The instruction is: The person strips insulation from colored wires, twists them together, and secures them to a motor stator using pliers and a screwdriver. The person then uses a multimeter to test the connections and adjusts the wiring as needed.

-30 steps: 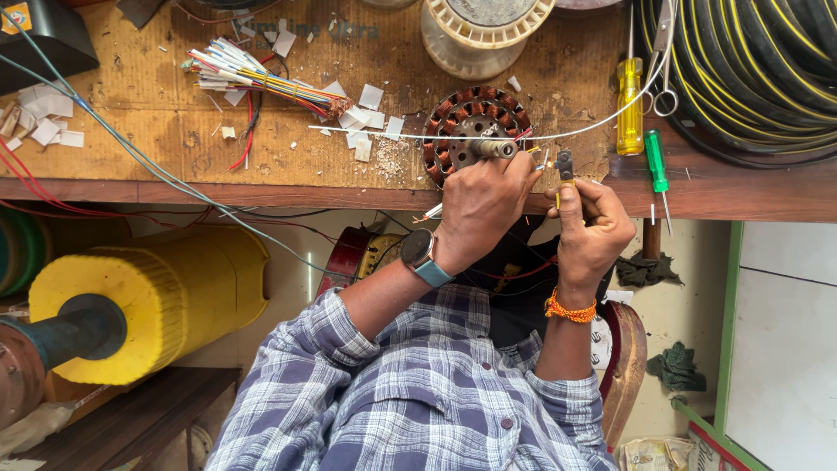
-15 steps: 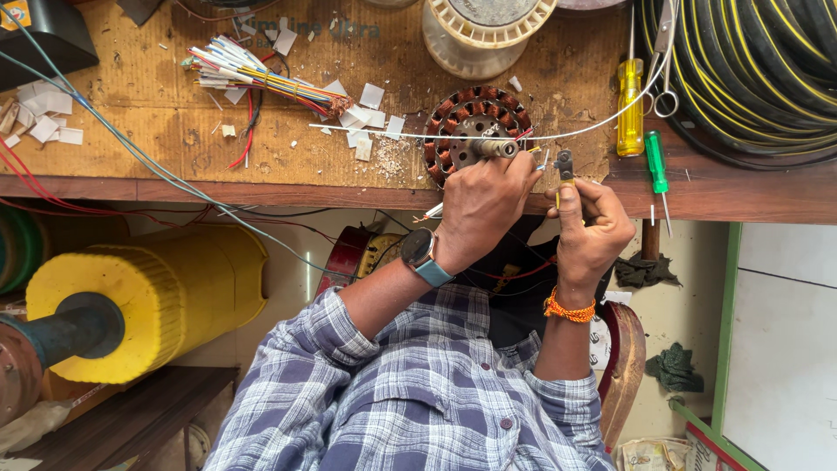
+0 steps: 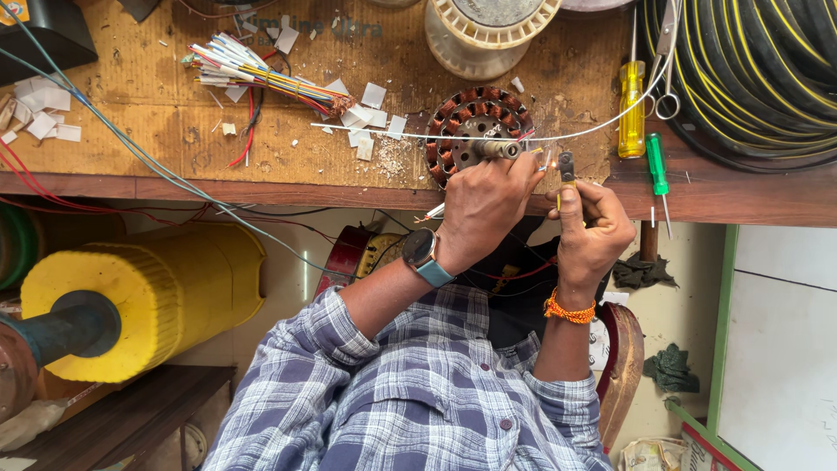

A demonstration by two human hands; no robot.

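A round motor stator [image 3: 453,118] with copper windings lies on the wooden bench [image 3: 157,148] near its front edge. My left hand [image 3: 484,205], with a wristwatch, pinches thin wires [image 3: 534,157] just beside the stator's metal shaft [image 3: 499,148]. My right hand [image 3: 597,231], with an orange wristband, holds a small dark tool [image 3: 567,166] upright close to those wires; a tiny orange glow shows between the hands. A long thin white sleeve [image 3: 375,133] runs across the bench past the stator.
A yellow screwdriver [image 3: 631,109] and a green screwdriver [image 3: 656,166] lie right of the stator. A coil of black-and-yellow cable [image 3: 750,70] fills the far right. A wire spool [image 3: 488,30], coloured wire bundle [image 3: 253,74] and white paper scraps [image 3: 366,109] lie behind. A yellow drum [image 3: 148,296] sits below left.
Both hands stay at the stator's shaft with only slight shifts; nothing was taken up or let go.
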